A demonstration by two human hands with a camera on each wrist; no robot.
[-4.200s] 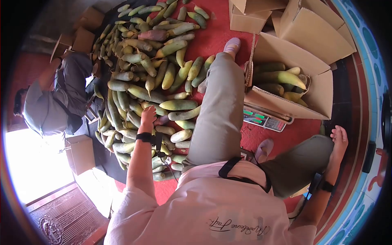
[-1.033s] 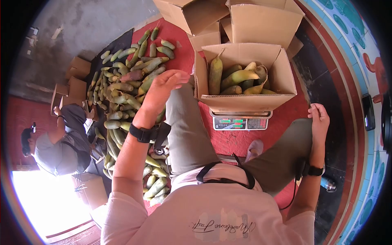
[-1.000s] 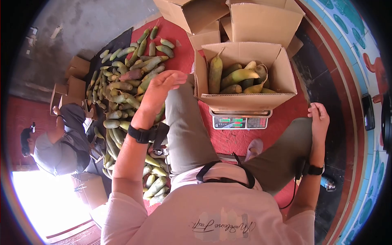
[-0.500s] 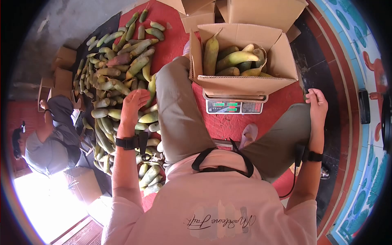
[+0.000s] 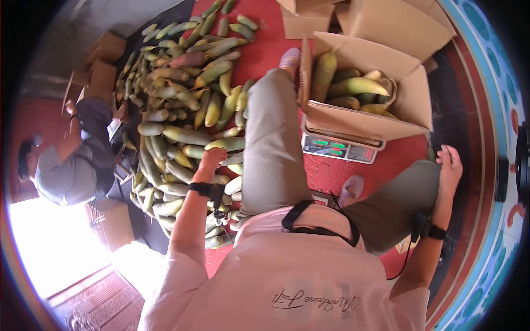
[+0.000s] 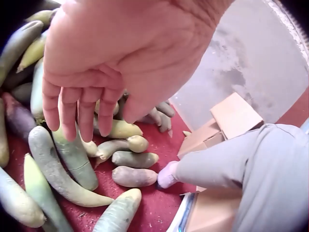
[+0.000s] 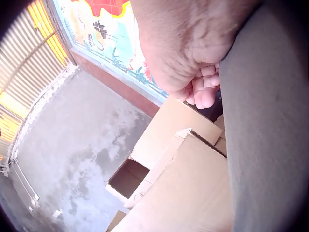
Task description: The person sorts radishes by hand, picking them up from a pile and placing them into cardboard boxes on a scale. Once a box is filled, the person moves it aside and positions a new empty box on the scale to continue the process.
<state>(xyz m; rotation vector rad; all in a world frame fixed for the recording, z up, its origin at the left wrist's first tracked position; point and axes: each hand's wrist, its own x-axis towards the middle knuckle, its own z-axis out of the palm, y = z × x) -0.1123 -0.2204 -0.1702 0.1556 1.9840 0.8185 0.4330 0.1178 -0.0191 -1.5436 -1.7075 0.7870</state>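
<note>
My left hand (image 5: 210, 164) hovers over a large pile of green radishes (image 5: 190, 134) on the red carpet. In the left wrist view, its fingers (image 6: 87, 113) hang down nearly straight, with nothing in them, above the radishes. My right hand (image 5: 451, 168) rests beside my right knee, fingers loosely bent and holding nothing; my trouser leg partly hides it in the right wrist view. A cardboard box (image 5: 370, 122) stands on a digital scale (image 5: 361, 154) with lit green digits. Several radishes lie inside, and one radish (image 5: 324, 76) leans upright in its left corner.
My left leg (image 5: 273, 149) stands between pile and box. More open cardboard boxes (image 5: 395, 27) stand behind the scale. Another person (image 5: 74, 154) sits at the left, near boxes (image 5: 102, 80). A tiled wall (image 5: 486, 49) borders the right side.
Since the oldest frame, a radish has come to lean upright in the box's left corner. My left hand has gone from near the box back over the pile. My right hand stays by the knee.
</note>
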